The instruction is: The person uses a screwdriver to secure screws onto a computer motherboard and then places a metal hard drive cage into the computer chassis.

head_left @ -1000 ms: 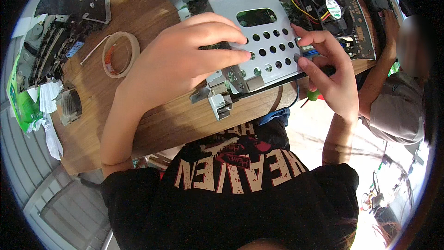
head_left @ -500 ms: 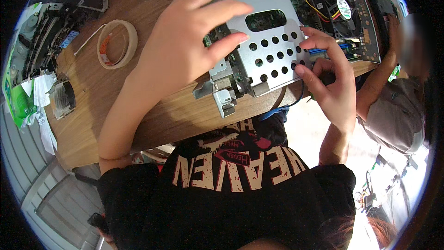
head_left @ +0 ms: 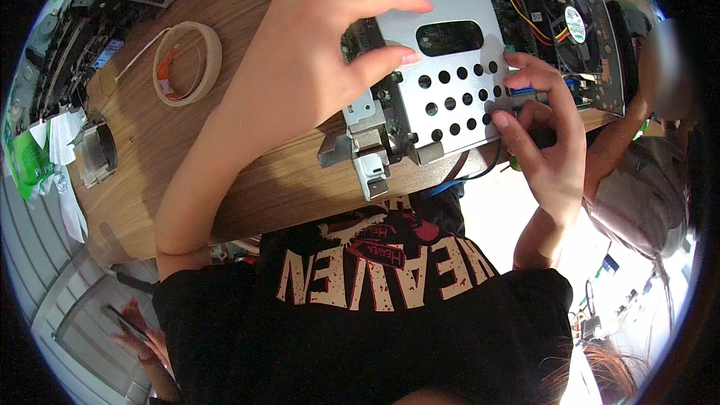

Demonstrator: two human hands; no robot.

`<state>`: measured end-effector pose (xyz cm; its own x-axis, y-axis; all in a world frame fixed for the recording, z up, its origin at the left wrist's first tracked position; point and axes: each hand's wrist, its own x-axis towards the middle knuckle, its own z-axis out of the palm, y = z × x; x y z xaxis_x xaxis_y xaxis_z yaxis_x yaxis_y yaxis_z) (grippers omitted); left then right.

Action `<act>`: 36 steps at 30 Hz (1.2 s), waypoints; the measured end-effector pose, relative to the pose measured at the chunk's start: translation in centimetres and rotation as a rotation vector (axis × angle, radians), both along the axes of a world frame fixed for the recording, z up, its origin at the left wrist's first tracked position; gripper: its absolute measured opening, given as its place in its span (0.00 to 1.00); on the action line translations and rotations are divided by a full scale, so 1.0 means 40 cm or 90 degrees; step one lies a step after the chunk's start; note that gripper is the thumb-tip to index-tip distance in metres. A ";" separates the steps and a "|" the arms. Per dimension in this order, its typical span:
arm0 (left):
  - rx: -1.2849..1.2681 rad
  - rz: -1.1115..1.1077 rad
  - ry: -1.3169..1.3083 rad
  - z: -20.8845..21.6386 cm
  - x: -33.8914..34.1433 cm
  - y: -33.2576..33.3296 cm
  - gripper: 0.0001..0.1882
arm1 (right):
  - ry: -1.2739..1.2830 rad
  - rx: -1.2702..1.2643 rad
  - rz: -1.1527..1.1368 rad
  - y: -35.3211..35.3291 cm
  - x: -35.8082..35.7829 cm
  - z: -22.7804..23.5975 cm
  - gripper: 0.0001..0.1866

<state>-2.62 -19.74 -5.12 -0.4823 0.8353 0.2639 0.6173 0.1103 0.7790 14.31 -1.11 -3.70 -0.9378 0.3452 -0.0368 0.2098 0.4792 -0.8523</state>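
Observation:
A silvery metal drive cage (head_left: 463,84), with rows of round holes and one oval cutout, sits over the front part of an opened computer case. My left hand (head_left: 315,45) reaches across its left side. The thumb and forefinger are spread, with their tips on or just over the top plate. At the cage's right edge my right hand (head_left: 551,131) has curled fingers, the thumb on the plate's edge and the forefinger farther up; its lower fingers are partly hidden. A bent metal bracket (head_left: 369,169) sticks out at the cage's front left, past my left wrist.
A black fan (head_left: 551,22) with coloured wires stands right of the cage. A roll of tape (head_left: 214,67) lies left on the wooden table (head_left: 262,210). Dark parts (head_left: 64,67) fill the far left. Another person's arm (head_left: 615,139) is at the right. A blue cable (head_left: 457,180) hangs at the table edge.
The view has turned slightly, so case and cage appear farther right. Both my hands keep nearly the same place on the cage. Another person's hands with a phone show at lower left.

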 end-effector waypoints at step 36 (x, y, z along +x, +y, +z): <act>0.014 0.094 -0.150 -0.007 -0.018 -0.011 0.11 | -0.001 -0.002 -0.086 -0.020 0.038 0.030 0.27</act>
<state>-3.33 -20.18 -5.38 -0.6486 0.7468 0.1470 0.3973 0.1675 0.9023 15.85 -1.91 -2.49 -0.8827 0.4683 -0.0394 0.2735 0.4436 -0.8535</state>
